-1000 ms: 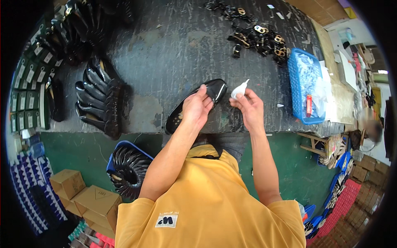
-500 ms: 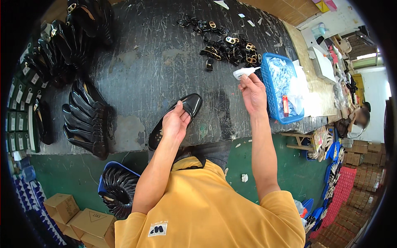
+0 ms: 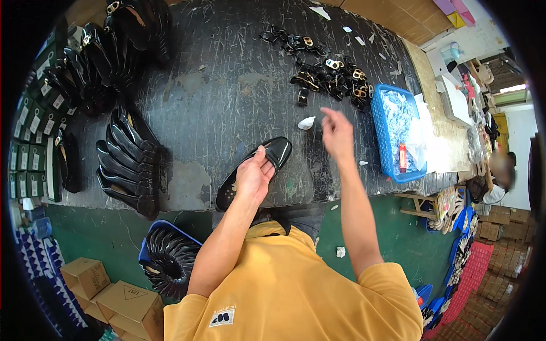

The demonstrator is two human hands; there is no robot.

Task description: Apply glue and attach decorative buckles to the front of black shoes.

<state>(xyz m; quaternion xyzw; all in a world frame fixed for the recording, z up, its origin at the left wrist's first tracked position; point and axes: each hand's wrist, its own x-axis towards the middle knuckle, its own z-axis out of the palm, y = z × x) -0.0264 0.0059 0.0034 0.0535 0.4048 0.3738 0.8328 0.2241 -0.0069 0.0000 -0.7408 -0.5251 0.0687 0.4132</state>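
Gripping the black glossy shoe [image 3: 253, 173] around its middle, the left hand [image 3: 254, 177] holds it on the dark scratched worktable [image 3: 227, 85], near the front edge. The shoe's long axis runs diagonally, toe up and to the right, heel down toward the person. The right hand [image 3: 336, 132] hangs empty above the table, fingers loosely spread, a little to the right of the toe. A small white crumpled wad [image 3: 306, 123] lies on the table just left of that hand and above the toe, apart from both; the right hand is the nearer one to it.

Further right stands a blue plastic basket [image 3: 380, 133] with clear bags and a small red item inside. A heap of black straps with gold buckles [image 3: 330, 77] lies beyond. Fanned black shoes [image 3: 128, 162] sit at the left, beside green boxes with white labels [image 3: 25, 148]. Brown cartons [image 3: 114, 298] rest on the floor, lower left.
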